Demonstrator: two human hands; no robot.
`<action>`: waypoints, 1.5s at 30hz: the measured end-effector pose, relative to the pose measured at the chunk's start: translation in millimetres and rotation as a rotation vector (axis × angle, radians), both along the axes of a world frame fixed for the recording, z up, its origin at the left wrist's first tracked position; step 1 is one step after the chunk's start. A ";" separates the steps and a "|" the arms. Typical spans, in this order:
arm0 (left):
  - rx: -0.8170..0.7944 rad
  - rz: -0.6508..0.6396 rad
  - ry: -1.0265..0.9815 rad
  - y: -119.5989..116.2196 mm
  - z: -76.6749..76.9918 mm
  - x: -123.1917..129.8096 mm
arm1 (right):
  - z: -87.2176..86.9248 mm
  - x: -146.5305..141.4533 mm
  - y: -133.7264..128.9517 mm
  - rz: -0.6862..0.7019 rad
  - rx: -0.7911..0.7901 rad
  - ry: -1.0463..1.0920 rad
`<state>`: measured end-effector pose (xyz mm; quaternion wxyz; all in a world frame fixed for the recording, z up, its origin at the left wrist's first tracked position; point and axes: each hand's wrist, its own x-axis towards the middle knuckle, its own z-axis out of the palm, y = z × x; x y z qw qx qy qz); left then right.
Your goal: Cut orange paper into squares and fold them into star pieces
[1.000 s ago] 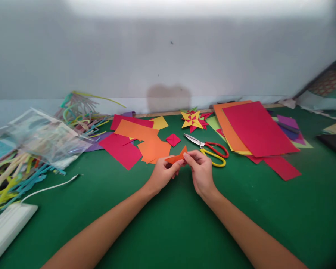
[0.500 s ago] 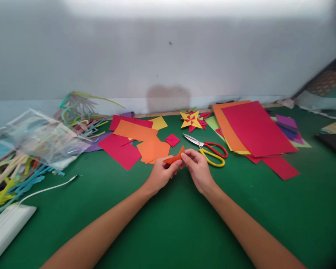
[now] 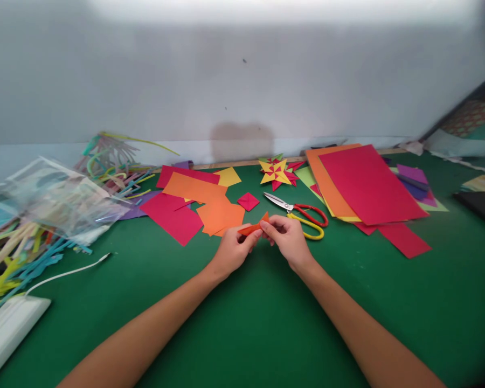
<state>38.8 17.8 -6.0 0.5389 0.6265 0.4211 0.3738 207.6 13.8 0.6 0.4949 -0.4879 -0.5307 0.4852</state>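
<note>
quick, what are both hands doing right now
Left hand: closed, pinching the folded orange paper between thumb and fingers.
Right hand: closed, pinching the other end of that same paper.

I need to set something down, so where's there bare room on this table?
Bare tabletop shows below the left hand and right hand, between the forearms, and at right below the stacked sheets. Crowded: the left edge, with coloured strips, plastic bag and white block; the back, with scissors, paper star and loose paper.

From far off, I saw a clear bag (image 3: 67, 186) on bendy colored strips (image 3: 14, 264), and a white cord (image 3: 64, 271) by a white box (image 3: 16, 319).
</note>
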 end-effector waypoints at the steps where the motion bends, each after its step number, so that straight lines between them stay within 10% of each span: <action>1: -0.009 -0.008 -0.005 0.2 0.4 -0.6 | 0.4 -0.4 -0.2 0.007 -0.001 0.004; 18: -0.094 -0.061 -0.034 -0.6 5.6 -2.3 | 8.1 -6.3 -1.9 -0.120 0.029 0.227; 29: -0.050 -0.043 -0.030 1.6 1.1 -4.9 | -0.8 -8.8 -2.0 0.155 -0.099 0.091; 45: -0.037 -0.045 -0.061 -2.5 6.0 -4.9 | -8.2 -8.9 -1.5 0.119 -0.157 0.149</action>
